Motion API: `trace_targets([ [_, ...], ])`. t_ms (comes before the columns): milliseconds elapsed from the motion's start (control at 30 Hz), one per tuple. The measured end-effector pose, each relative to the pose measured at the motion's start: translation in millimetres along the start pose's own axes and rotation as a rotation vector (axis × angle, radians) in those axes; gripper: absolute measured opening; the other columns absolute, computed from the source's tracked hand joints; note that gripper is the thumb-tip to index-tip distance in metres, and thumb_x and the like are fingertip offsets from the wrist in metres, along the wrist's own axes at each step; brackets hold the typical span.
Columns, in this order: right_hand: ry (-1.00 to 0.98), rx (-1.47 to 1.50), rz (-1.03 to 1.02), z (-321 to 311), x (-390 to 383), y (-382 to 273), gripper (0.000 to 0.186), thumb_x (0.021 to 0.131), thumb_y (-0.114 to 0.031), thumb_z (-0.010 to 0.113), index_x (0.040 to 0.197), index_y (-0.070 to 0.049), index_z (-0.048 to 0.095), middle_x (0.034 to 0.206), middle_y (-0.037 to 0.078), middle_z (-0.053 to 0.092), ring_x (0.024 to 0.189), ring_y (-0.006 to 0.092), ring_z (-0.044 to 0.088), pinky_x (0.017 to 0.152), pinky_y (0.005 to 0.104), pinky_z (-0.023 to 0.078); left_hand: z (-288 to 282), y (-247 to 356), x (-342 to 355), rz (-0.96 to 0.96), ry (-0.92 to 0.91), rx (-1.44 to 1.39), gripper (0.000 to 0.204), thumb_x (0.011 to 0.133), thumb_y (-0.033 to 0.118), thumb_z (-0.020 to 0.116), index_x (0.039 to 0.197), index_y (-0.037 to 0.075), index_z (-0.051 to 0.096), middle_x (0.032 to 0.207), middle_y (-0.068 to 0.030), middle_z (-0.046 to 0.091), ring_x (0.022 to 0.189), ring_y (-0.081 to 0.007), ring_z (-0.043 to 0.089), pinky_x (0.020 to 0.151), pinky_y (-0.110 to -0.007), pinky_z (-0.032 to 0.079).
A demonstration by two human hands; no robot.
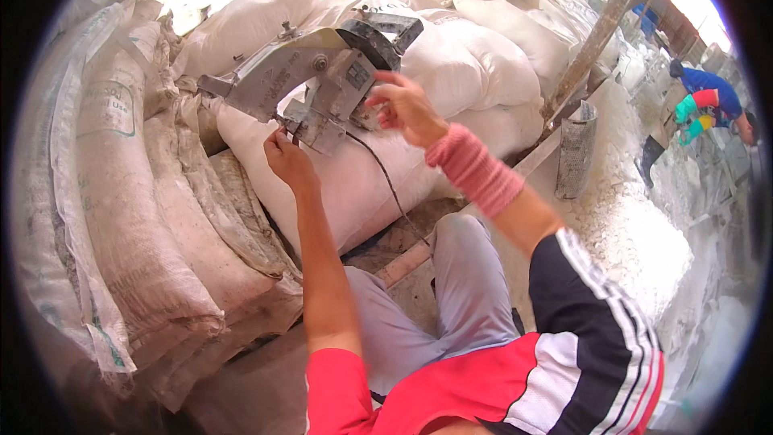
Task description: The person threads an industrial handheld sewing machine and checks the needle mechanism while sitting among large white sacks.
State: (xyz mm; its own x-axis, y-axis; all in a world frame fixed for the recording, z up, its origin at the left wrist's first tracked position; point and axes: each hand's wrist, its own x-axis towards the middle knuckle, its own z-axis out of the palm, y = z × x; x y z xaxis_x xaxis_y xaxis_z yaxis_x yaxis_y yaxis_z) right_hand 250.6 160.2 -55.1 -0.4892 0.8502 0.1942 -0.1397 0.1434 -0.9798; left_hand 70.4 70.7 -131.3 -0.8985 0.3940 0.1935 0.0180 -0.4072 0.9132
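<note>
A portable bag-closing machine (262, 80) sits at the upper edge of a plump white sack (342, 201). The left hand (291, 163) pinches narrowly at its underside, grip unclear; the right hand (411, 111), loosely open, hovers beside it.

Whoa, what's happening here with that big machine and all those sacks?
A person has their left hand at the lower edge of the machine, which is on a plump white sack. Their right hand is raised beside it, fingers spread. Off to the right, another person bends over.
</note>
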Motion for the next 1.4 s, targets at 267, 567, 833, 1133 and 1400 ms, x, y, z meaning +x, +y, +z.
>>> trace_targets([
  [267, -0.224, 2.028, 0.323, 2, 19, 26, 0.013, 0.084, -0.002, 0.050, 0.094, 0.004, 0.056, 0.084, 0.007, 0.063, 0.059, 0.0098, 0.056, 0.053, 0.0228, 0.051, 13, 19, -10, -0.040, 0.025, 0.076, 0.022, 0.099, 0.014, 0.038, 0.110, -0.002, 0.050, 0.113, -0.0132, 0.056, 0.101, -0.0192, 0.056, 0.090, -0.032, 0.048],
  [567, 0.087, 1.973, 0.185, 26, 39, -9, 0.028, 0.083, -0.005, 0.057, 0.109, 0.005, 0.052, 0.101, 0.012, 0.063, 0.059, 0.0110, 0.057, 0.057, 0.0232, 0.054, 7, 16, -3, -0.033, 0.032, 0.014, 0.018, 0.100, 0.012, 0.038, 0.106, 0.001, 0.051, 0.110, -0.0093, 0.057, 0.102, -0.0170, 0.057, 0.087, -0.031, 0.048],
  [833, 0.057, 1.938, 0.099, 36, 64, -19, 0.062, 0.075, -0.046, 0.075, 0.119, -0.008, 0.052, 0.102, -0.003, 0.062, 0.059, 0.0031, 0.054, 0.057, 0.0155, 0.049, 5, 17, 1, -0.107, 0.064, -0.087, 0.017, 0.099, 0.013, 0.040, 0.103, 0.000, 0.050, 0.108, -0.0113, 0.058, 0.099, -0.0191, 0.059, 0.086, -0.032, 0.050],
  [1133, 0.335, 1.975, 0.101, 54, 86, -31, 0.033, 0.091, -0.027, 0.060, 0.114, -0.006, 0.048, 0.106, 0.005, 0.063, 0.061, 0.0051, 0.057, 0.055, 0.0174, 0.054, 7, 21, 2, -0.182, 0.055, -0.090, 0.016, 0.099, 0.012, 0.038, 0.102, 0.001, 0.050, 0.109, -0.0115, 0.058, 0.100, -0.0189, 0.059, 0.084, -0.033, 0.052],
  [1400, 0.468, 1.636, 0.311, 60, 79, -32, 0.041, 0.089, -0.041, 0.060, 0.092, -0.001, 0.053, 0.076, 0.003, 0.059, 0.060, 0.0131, 0.058, 0.054, 0.0274, 0.055, -1, 27, -1, -0.219, -0.038, -0.098, 0.020, 0.099, 0.015, 0.040, 0.108, -0.001, 0.048, 0.109, -0.0093, 0.053, 0.103, -0.0194, 0.055, 0.096, -0.033, 0.047],
])
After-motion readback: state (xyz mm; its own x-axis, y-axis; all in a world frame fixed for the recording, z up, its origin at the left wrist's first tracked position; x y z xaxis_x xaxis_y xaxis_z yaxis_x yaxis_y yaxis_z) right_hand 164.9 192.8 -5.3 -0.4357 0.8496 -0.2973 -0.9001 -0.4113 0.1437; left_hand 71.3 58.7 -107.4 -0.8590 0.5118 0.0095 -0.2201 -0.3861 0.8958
